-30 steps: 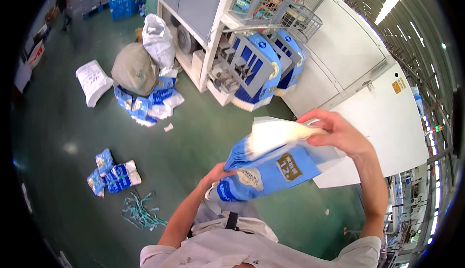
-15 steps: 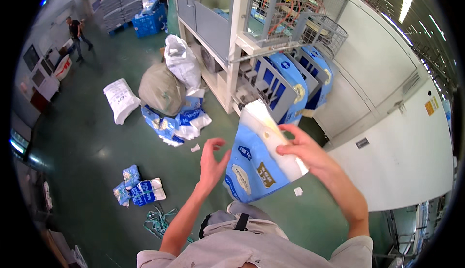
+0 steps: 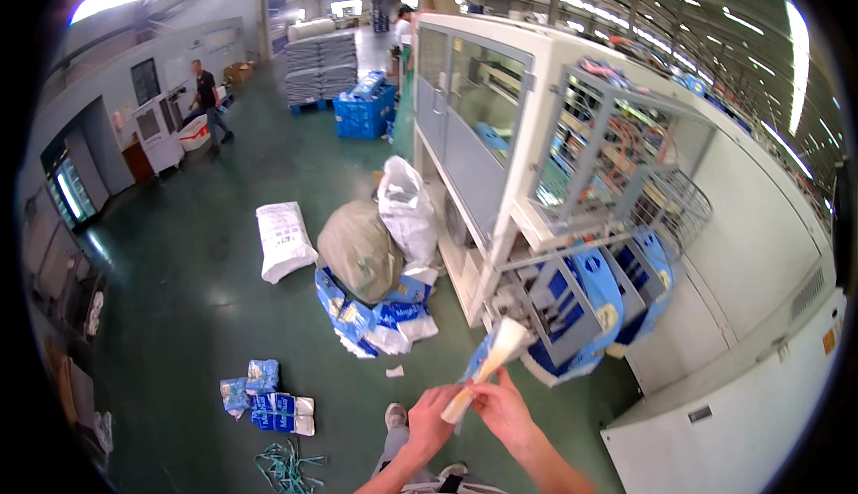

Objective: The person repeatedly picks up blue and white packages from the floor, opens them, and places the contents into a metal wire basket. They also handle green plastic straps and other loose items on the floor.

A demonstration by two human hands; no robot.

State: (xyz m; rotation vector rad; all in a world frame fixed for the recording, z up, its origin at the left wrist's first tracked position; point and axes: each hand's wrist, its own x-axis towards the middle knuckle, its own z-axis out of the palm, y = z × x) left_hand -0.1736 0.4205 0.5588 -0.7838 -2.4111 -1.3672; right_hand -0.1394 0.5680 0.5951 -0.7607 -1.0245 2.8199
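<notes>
blue-and-white flat stack of thin plastic bags (image 3: 502, 347) near centre, edge-on, left hand (image 3: 432, 420) and right hand (image 3: 506, 414) both pinching its near end, probably light, floppy, slippery, best gripped across all layers at the edges.

The green floor (image 3: 192, 333) and nearby machine (image 3: 520, 172) are viewed from the person's head, forward and downward, by fisheye; at the rim, little can be told.
</notes>
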